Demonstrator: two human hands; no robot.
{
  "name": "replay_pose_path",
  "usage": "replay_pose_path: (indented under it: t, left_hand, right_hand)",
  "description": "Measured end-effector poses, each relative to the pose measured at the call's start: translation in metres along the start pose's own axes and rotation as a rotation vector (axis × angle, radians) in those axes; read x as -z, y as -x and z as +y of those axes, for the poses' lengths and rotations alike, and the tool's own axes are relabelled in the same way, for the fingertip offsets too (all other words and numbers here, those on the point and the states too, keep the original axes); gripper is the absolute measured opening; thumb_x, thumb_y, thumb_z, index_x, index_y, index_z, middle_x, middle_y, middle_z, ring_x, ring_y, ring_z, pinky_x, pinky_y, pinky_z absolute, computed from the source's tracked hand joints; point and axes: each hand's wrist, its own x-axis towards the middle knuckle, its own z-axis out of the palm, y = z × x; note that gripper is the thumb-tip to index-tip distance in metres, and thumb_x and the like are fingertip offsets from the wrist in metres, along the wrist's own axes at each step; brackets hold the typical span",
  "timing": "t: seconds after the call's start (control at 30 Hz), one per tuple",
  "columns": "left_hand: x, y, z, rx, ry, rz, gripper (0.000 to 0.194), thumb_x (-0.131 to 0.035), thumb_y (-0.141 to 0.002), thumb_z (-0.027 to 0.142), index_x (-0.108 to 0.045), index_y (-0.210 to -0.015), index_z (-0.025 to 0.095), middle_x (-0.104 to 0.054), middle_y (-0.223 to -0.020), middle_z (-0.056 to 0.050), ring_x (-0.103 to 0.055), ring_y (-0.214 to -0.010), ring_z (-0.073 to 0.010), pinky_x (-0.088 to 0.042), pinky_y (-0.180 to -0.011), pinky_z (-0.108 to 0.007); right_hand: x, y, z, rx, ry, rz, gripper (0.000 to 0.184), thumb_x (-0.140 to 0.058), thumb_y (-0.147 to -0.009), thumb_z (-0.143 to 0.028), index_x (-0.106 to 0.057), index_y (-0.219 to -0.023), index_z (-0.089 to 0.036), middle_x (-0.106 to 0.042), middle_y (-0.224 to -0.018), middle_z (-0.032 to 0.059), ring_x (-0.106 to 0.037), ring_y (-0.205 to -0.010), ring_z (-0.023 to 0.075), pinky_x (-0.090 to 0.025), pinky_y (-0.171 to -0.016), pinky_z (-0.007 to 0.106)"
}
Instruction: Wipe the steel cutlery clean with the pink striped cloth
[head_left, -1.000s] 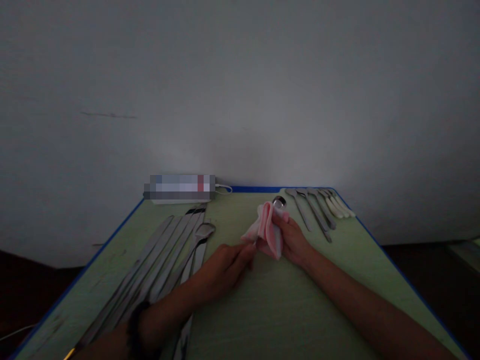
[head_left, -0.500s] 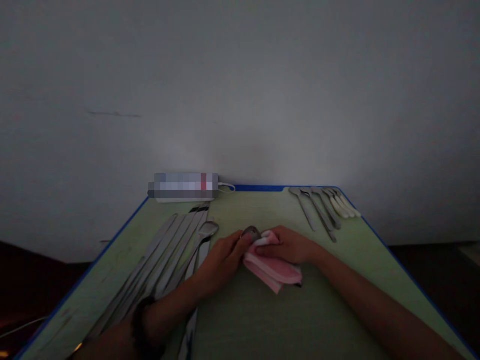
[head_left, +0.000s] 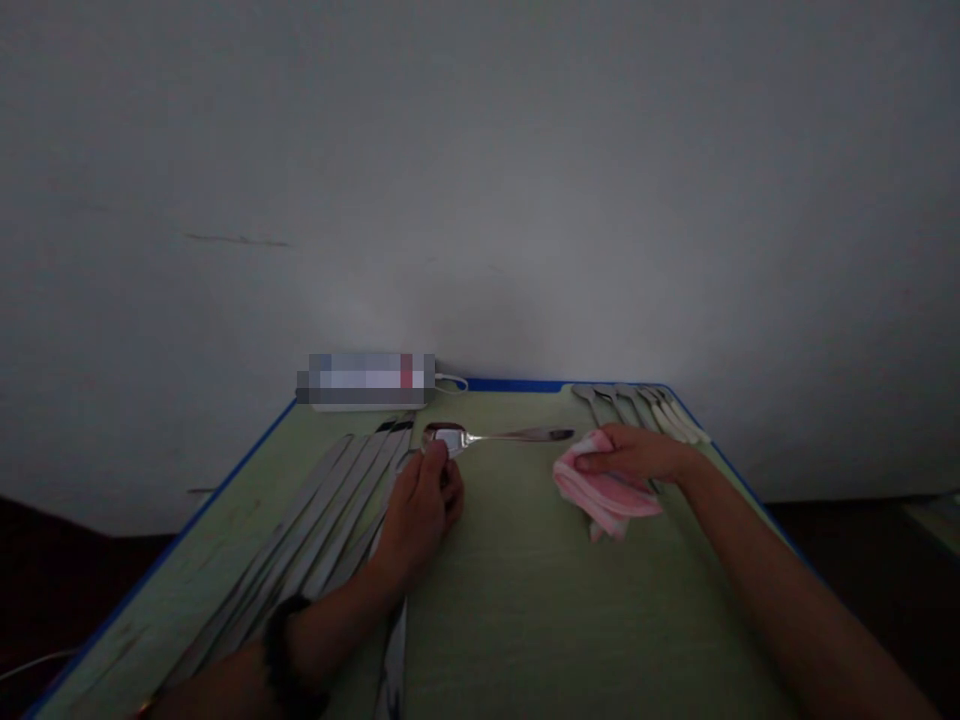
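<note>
My left hand (head_left: 424, 505) pinches the bowl end of a shiny metal spoon (head_left: 517, 435). The spoon is held level above the table, its handle pointing right. A folded pink-and-white cloth (head_left: 607, 490) hangs from my right hand (head_left: 637, 455), whose fingers are closed on it, just right of the handle's tip. Under and beside my left forearm lie several long flat metal utensils (head_left: 322, 520), probably cutlery; the arm hides part of them.
The pale green table (head_left: 517, 600) has a blue edge and meets a grey wall. At the back left stands a blurred-out white box (head_left: 367, 385) with a white cable (head_left: 454, 382). Several spoons (head_left: 622, 405), some white-handled, lie at the back right.
My hands have moved apart. The cloth has come away from the spoon and gone right with my right hand; the spoon, in my left hand, now shows its full handle.
</note>
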Motion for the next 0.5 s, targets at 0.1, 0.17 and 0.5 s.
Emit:
replay_pose_path:
  t: [0.1, 0.17, 0.5]
  left_hand:
    - [0.0, -0.001, 0.001, 0.017, 0.05, -0.035, 0.036, -0.039, -0.086, 0.046, -0.037, -0.061, 0.02, -0.03, -0.043, 0.01, -0.028, -0.031, -0.0052, -0.022, -0.029, -0.013]
    - [-0.002, 0.001, 0.001, 0.031, 0.071, -0.073, 0.036, -0.04, -0.085, 0.047, -0.036, -0.062, 0.02, -0.03, -0.044, 0.011, -0.027, -0.032, -0.0047, -0.023, -0.029, -0.013]
    - [-0.001, 0.004, -0.003, -0.076, -0.095, -0.097, 0.031, -0.039, -0.088, 0.047, -0.039, -0.072, 0.02, -0.035, -0.052, 0.009, -0.034, -0.04, -0.0062, -0.029, -0.037, -0.015]
  right_hand:
    - [-0.009, -0.003, -0.007, 0.007, 0.076, -0.03, 0.036, -0.059, -0.072, -0.05, -0.063, -0.063, -0.015, -0.053, -0.051, -0.003, -0.039, -0.045, 0.0075, -0.027, -0.042, 0.02]
    - [-0.017, -0.005, -0.018, 0.088, 0.064, -0.108, 0.028, -0.065, -0.067, -0.045, -0.066, -0.071, -0.018, -0.059, -0.06, -0.0022, -0.048, -0.054, 0.0104, -0.035, -0.049, 0.021]
    - [-0.043, -0.002, -0.053, 0.083, -0.478, -0.096, 0.043, -0.038, -0.084, -0.052, -0.059, -0.105, -0.021, -0.064, -0.073, 0.0021, -0.052, -0.053, 0.0102, -0.039, -0.05, 0.023]
